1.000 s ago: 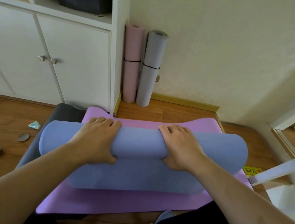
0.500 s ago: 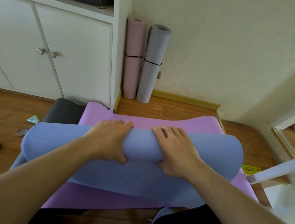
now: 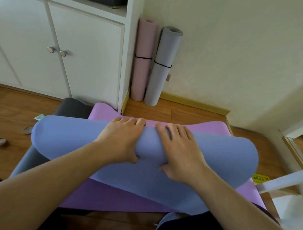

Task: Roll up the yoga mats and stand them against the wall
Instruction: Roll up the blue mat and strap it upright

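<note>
Since a second earlier, both hands had slid closer together at the middle of the roll, and the roll's left end had swung out further toward the left. Only one view here, the head cam. The left hand [image 3: 121,141] and right hand [image 3: 178,150] were both clamped over the soft periwinkle-blue foam yoga mat [image 3: 68,139], fingers curled over the far side, thumbs tucked under the near side, squeezing it in at the centre. That half-rolled mat sat on top of a flat lilac-purple yoga mat [image 3: 109,196] spread on the wooden floor [image 3: 182,112], with a dark grey mat [image 3: 73,108] poking out at its far left corner. Standing upright in the corner against the cream wall [image 3: 236,57] were a rolled pale pink mat [image 3: 143,62] and a rolled light grey mat [image 3: 162,66], touching, each with a black band, right beside the white cupboard [image 3: 80,51].
</note>
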`<state>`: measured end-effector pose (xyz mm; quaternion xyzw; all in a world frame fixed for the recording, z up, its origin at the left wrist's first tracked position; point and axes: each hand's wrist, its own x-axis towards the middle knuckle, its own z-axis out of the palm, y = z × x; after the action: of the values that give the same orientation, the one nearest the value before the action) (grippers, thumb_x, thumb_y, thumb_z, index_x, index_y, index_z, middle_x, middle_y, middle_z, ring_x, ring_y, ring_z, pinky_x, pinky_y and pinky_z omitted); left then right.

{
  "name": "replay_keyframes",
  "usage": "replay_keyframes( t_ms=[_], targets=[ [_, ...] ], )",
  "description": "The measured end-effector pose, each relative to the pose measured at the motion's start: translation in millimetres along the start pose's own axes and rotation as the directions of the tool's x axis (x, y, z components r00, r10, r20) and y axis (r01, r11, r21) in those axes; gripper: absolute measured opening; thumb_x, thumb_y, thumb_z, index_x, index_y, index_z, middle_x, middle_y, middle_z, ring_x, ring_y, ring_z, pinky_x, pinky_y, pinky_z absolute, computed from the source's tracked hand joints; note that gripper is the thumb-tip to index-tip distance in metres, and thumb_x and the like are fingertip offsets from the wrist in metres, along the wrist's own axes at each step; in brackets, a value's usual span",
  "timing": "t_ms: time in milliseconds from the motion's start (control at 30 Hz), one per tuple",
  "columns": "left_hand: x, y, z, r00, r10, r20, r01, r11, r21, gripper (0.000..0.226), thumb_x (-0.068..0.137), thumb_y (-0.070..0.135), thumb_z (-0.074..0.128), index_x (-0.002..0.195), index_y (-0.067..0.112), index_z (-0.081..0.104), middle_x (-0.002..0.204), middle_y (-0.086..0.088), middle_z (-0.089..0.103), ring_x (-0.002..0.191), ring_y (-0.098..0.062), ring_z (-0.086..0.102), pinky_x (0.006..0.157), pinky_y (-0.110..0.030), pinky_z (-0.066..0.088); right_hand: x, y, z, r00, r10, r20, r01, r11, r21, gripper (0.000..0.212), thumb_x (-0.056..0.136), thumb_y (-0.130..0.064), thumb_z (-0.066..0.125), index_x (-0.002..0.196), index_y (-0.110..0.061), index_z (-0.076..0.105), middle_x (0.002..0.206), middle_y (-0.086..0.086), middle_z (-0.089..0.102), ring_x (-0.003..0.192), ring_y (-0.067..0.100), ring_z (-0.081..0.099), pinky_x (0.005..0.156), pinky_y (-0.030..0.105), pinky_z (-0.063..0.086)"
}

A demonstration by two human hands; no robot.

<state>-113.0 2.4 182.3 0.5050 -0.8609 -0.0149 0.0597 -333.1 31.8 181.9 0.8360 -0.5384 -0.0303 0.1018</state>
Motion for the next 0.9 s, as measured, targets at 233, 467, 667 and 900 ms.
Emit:
replay_keyframes(
  t_ms=[233, 467, 667, 900],
  targets=[
    [-9, 6, -1, 0.999, -0.03, 0.018, 0.028, 0.991, 0.133, 0.112, 0.062, 0.072, 0.079, 0.151, 0.023, 0.031, 0.139, -0.002, 0.047, 0.123, -0.025, 0.05, 0.11, -0.042, 0.044, 10, 0, -7, 0.999, 0.049, 0.018, -0.049, 0.998, 0.047, 0.102, 0.053, -0.054, 0.086, 0.141, -0.018, 0.05, 0.131, 0.003, 0.062, 0.119, 0.03, 0.059, 0.1, 0.043, 0.046],
    [-4, 15, 11, 0.998, -0.068, -0.016, 0.069, 0.99, 0.12, 0.099, 0.068, 0.05, 0.085, 0.145, 0.015, 0.034, 0.127, -0.003, 0.058, 0.112, -0.026, 0.059, 0.1, -0.041, 0.048, 13, -1, -12, 0.996, 0.044, 0.082, -0.05, 0.995, 0.081, 0.114, 0.064, -0.051, 0.084, 0.159, -0.02, 0.029, 0.143, 0.005, 0.047, 0.134, 0.029, 0.047, 0.115, 0.039, 0.036],
    [1, 1, -3, 0.994, -0.067, 0.085, 0.072, 0.996, -0.06, 0.08, 0.055, 0.062, 0.086, 0.111, 0.026, 0.041, 0.095, 0.01, 0.061, 0.084, -0.014, 0.061, 0.078, -0.032, 0.053, 15, -10, -4, 0.994, 0.011, 0.111, -0.014, 1.0, 0.023, 0.116, 0.058, -0.057, 0.09, 0.152, -0.018, 0.034, 0.14, 0.004, 0.05, 0.129, 0.03, 0.049, 0.111, 0.043, 0.04],
    [-6, 12, 6, 0.998, -0.041, 0.036, 0.033, 0.979, 0.2, 0.124, 0.055, 0.075, 0.086, 0.15, 0.02, 0.028, 0.136, -0.004, 0.042, 0.125, -0.027, 0.046, 0.11, -0.041, 0.04, 22, -7, -8, 0.996, 0.039, 0.08, -0.049, 0.991, 0.123, 0.099, 0.061, -0.06, 0.083, 0.144, -0.024, 0.045, 0.138, -0.001, 0.059, 0.127, 0.026, 0.054, 0.107, 0.042, 0.045]
  ],
)
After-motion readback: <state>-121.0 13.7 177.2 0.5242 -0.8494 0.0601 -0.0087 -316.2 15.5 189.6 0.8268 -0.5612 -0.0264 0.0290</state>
